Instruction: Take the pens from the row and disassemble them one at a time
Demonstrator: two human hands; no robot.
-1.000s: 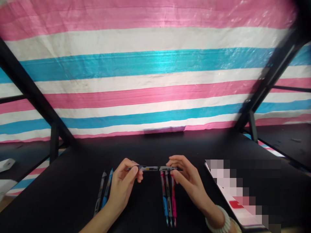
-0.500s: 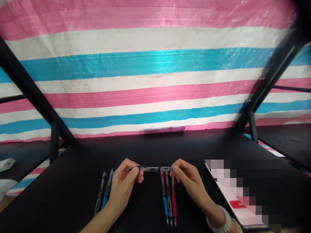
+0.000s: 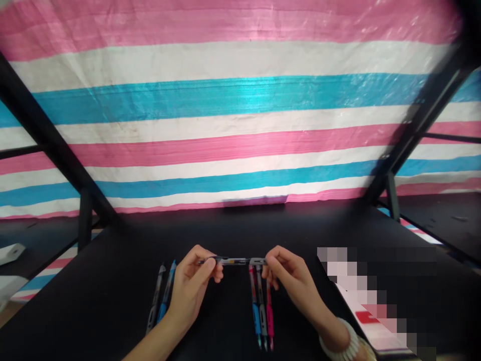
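A black and clear pen with a grey grip (image 3: 236,261) is held level between my two hands. The fingers of my left hand (image 3: 197,281) pinch its left end, and those of my right hand (image 3: 291,276) pinch its right end by the grip. Below the held pen lie a blue pen (image 3: 256,318), a grey pen (image 3: 262,321) and a pink pen (image 3: 269,321), side by side. Beside my left wrist are another grey pen (image 3: 154,303) and another blue pen (image 3: 165,298), the latter partly behind the hand.
The black table (image 3: 225,228) meets a striped plastic sheet (image 3: 240,145) at the back, between black frame bars. A pink and white flat item (image 3: 379,333), partly pixelated, lies at right. White objects (image 3: 13,286) stand at the far left.
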